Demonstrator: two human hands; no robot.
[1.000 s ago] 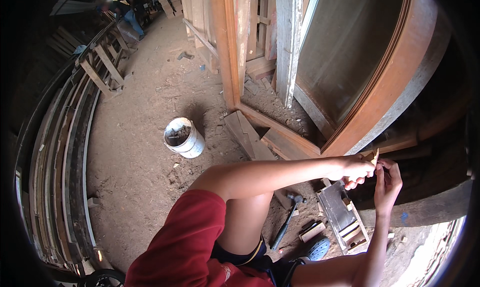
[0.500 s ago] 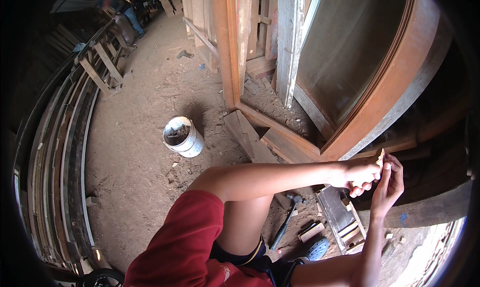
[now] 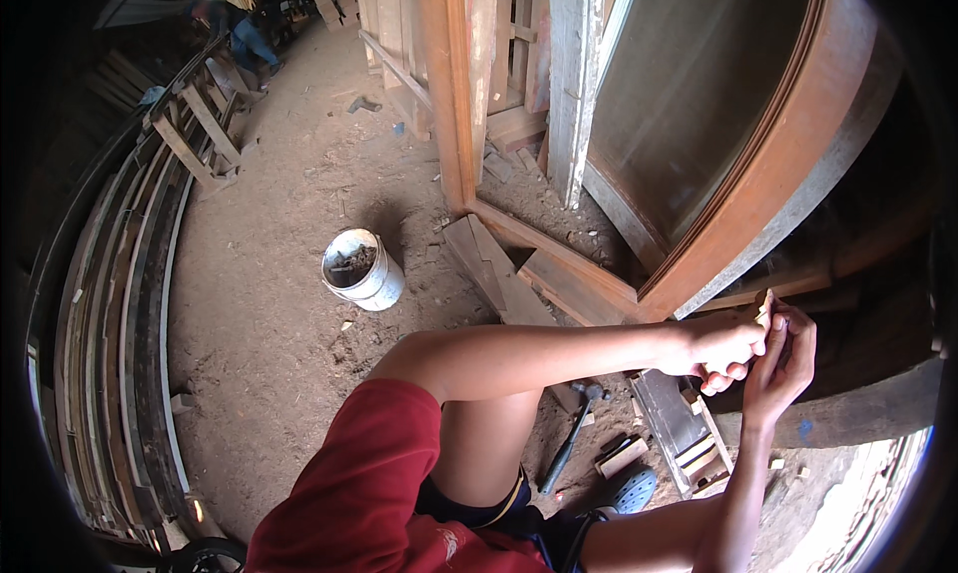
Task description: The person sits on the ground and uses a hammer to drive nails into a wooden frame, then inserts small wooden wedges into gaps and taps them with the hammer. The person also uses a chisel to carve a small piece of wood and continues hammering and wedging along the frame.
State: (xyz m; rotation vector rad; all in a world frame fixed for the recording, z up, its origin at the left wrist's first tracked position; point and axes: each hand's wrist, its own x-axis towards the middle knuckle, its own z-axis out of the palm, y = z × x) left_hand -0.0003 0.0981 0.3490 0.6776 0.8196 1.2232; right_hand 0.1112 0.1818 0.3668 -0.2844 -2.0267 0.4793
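Both hands are together at the right, in front of a dark recess beneath the wooden frames. My left hand point(image 3: 726, 355), fingers curled, grips a small, thin, light-brown piece point(image 3: 765, 301) whose tip sticks up; its kind is not clear. Close against it, my right hand point(image 3: 783, 363) has thumb and fingers pinched on the same piece. Most of the piece is hidden by the fingers.
A hammer point(image 3: 567, 451) lies by my foot, beside a wooden block point(image 3: 621, 455) and a narrow wooden box point(image 3: 674, 418). A white bucket point(image 3: 379, 286) with debris stands left. A glazed wooden frame point(image 3: 689, 274) leans ahead. Long boards point(image 3: 130, 303) line the left; a person point(image 3: 249, 39) bends far back.
Both hands have shifted very slightly to the right, still together on the piece. The view has tilted a little, and the distant person has changed posture.
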